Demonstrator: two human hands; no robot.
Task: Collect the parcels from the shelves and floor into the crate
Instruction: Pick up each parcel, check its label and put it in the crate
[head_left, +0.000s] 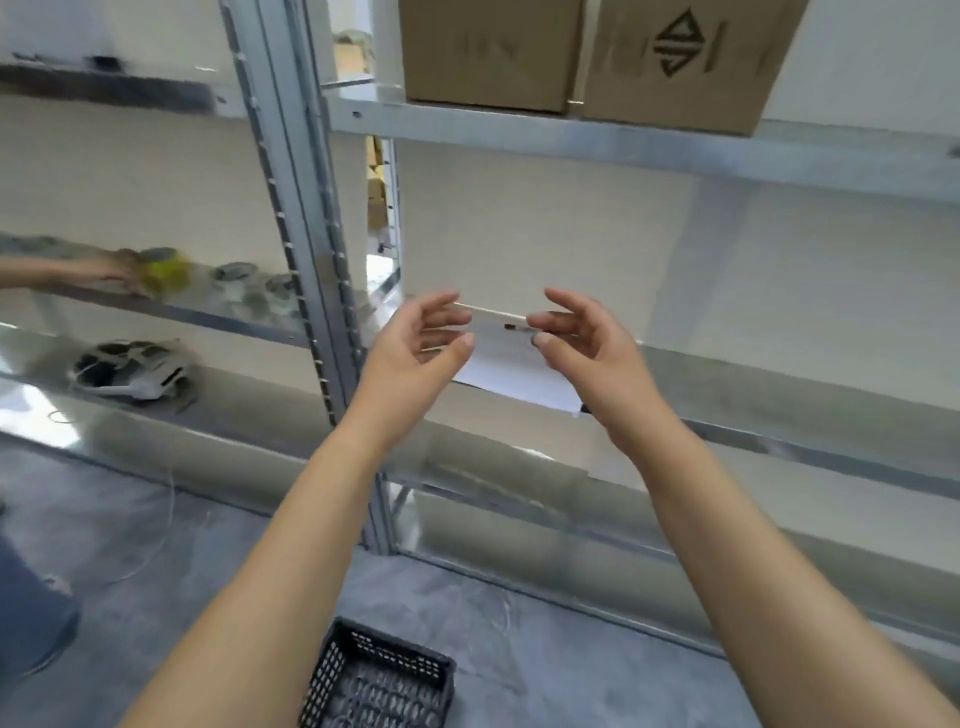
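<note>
Parcel (511, 371), a flat white packet lying on the shelf (779, 379) edge between the released left hand (415, 345) and right hand (584, 338), should be gripped at both ends before being lowered into the crate (384, 680).

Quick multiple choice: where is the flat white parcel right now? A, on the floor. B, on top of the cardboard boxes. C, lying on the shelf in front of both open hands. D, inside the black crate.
C: the white parcel lies on the shelf, between the open left hand and right hand; neither grips it.
</note>
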